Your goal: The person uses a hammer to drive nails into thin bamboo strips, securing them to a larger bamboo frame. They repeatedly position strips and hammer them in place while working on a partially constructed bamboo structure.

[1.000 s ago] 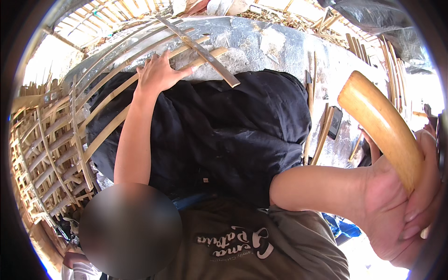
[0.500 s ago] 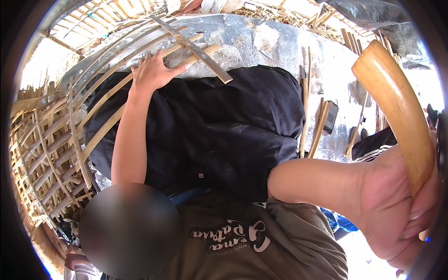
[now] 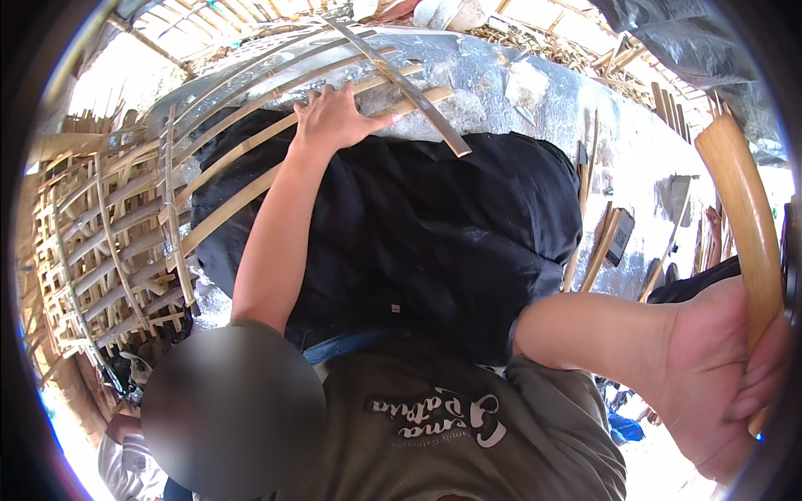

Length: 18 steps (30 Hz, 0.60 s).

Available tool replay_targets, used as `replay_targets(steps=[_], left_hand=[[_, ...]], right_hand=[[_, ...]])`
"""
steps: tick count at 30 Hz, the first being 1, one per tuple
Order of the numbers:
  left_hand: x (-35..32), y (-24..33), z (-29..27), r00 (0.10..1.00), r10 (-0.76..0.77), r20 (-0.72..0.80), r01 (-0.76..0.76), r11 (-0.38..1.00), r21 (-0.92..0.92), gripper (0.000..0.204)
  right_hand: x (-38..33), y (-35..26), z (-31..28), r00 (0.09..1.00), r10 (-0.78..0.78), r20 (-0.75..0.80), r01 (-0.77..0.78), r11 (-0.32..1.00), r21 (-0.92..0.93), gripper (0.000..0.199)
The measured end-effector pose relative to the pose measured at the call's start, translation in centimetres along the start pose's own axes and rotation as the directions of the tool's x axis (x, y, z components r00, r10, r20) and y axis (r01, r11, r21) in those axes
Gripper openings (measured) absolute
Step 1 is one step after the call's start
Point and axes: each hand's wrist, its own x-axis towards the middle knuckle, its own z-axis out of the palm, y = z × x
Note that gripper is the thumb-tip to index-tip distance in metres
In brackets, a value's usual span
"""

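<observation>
My left hand (image 3: 332,118) reaches forward over several long bamboo strips (image 3: 242,149), its fingers spread and its thumb stretched out along them. A flat bamboo slat (image 3: 418,102) lies diagonally across the strips, just right of that hand. The strips run back to a half-woven bamboo lattice (image 3: 104,242) on the left. Out at the right edge, my right hand (image 3: 710,367) is wrapped round a thick, curved, polished wooden handle (image 3: 748,200) that points upward. Whatever joins the handle's lower end is mostly hidden by my fingers.
Dark trousers (image 3: 434,234) cover my lap beneath the strips. Silvery sheeting (image 3: 501,63) spreads ahead. Loose bamboo pieces (image 3: 603,250) and a dark rectangular device (image 3: 620,236) lie to the right. Another person's dark garment (image 3: 702,280) shows beyond my right hand.
The whole view has shifted, so most things appear further right. My left hand stays on the strips, and my right hand keeps its hold on the wooden handle.
</observation>
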Motion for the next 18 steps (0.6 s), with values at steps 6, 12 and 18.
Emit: replay_targets(steps=[6,12,18], left_hand=[[-0.3,0.4,-0.6,0.999,-0.029,0.041,0.029,0.999,-0.016,0.114],[0.0,0.3,0.0,1.000,-0.011,0.013,0.011,1.000,-0.028,0.112],[-0.4,0.1,-0.2,1.000,-0.008,-0.014,0.007,1.000,-0.029,0.108]], right_hand=[[-0.5,1.3,-1.0,0.990,0.092,-0.104,-0.095,0.995,-0.021,0.025],[-2.0,4.9,-3.5,0.813,0.436,-0.386,-0.540,0.813,-0.218,0.060],[-4.5,7.4,-7.2,0.662,0.722,-0.201,-0.729,0.558,-0.396,0.064]])
